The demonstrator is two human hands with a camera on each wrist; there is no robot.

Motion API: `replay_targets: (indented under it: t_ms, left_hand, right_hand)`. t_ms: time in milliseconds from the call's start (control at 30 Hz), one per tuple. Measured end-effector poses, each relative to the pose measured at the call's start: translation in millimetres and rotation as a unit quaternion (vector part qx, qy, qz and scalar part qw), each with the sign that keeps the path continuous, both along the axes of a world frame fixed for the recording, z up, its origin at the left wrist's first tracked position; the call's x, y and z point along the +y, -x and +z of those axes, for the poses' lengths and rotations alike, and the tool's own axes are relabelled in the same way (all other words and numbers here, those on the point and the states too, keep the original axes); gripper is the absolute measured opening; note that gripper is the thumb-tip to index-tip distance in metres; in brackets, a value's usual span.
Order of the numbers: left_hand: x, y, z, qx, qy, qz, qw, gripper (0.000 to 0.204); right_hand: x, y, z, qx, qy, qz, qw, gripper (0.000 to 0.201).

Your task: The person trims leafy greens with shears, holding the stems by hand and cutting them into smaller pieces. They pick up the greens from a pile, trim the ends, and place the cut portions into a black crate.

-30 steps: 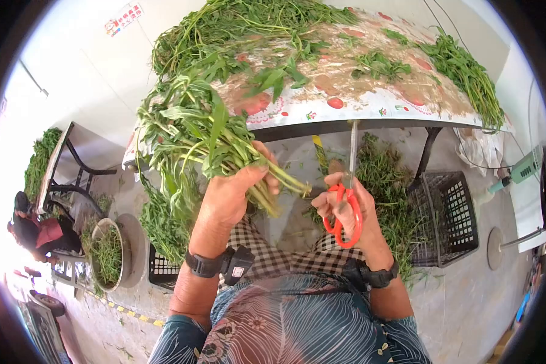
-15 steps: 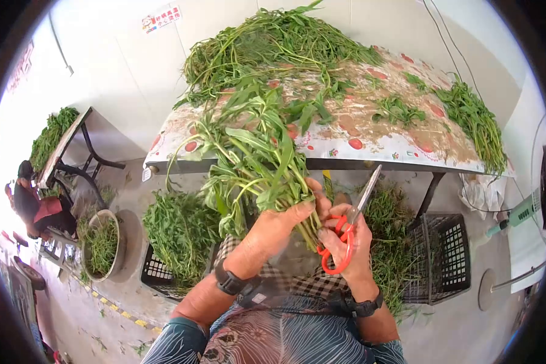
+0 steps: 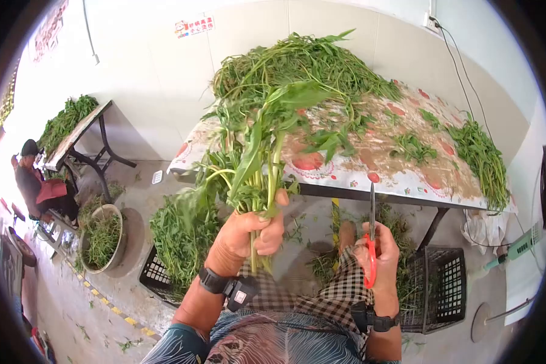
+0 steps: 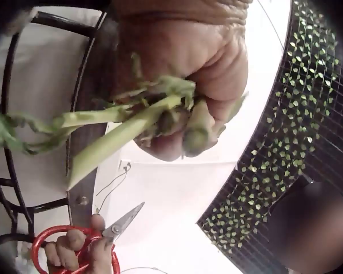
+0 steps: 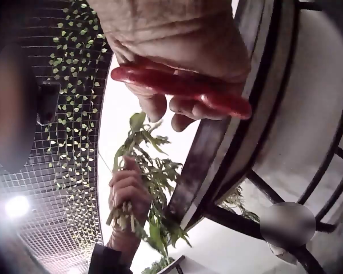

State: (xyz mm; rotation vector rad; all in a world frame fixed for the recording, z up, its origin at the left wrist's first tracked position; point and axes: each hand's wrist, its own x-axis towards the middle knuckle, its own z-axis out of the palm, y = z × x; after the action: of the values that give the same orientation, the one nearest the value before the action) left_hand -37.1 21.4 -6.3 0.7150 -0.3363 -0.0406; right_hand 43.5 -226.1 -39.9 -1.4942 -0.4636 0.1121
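The left hand grips a bunch of leafy green stems, leaves up, with cut ends poking out below the fist. In the left wrist view, thick pale stem ends stick out from under that hand. Off to the right, apart from the bunch, the right hand holds red-handled scissors, blades pointing up. The right wrist view shows the red handles within the right hand's curled fingers; the blades are hidden there.
A table with a patterned cloth bears a large heap of greens and a bundle at its right end. Below stand a filled crate, another black crate and a basin. A seated person is at far left.
The hands have moved apart after being close together. The left hand has swung the bunch more upright, and the right hand with the scissors has moved right, its blades now nearly vertical.
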Motion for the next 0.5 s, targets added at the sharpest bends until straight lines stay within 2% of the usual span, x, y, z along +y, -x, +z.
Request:
replay_targets:
  t_ms: [100,233,267,333,367,400,500]
  left_hand:
    - [4.0,1.8,-4.3,0.011,0.057,-0.027,0.998,0.035]
    - [3.0,5.9,2.7,0.065,0.001,0.052,0.997,0.034]
    - [6.6,6.0,1.3,0.059,0.007,0.040,0.997,0.035]
    - [14.9,8.1,3.0,0.023,-0.006,0.050,0.998,0.036]
    - [16.5,11.7,7.3,0.005,-0.026,0.110,0.994,0.036]
    - [24.0,10.1,11.7,-0.040,-0.004,0.072,0.997,0.035]
    - [29.9,12.3,24.1,-0.107,-0.023,0.142,0.984,0.032]
  right_hand:
    - [-1.8,-3.4,13.5,0.031,0.009,0.021,0.999,0.047]
    - [-2.2,-15.6,35.4,-0.020,0.051,0.025,0.998,0.044]
    - [-2.6,-18.0,45.2,0.002,0.079,0.015,0.997,0.039]
    - [-8.8,-30.6,54.2,-0.083,0.169,-0.011,0.982,0.037]
    - [-11.3,-38.3,57.3,-0.124,0.215,-0.021,0.968,0.036]
    - [-13.1,-44.4,59.9,-0.123,0.229,-0.028,0.965,0.033]
    - [-12.5,-50.5,72.8,-0.156,0.246,-0.021,0.956,0.034]
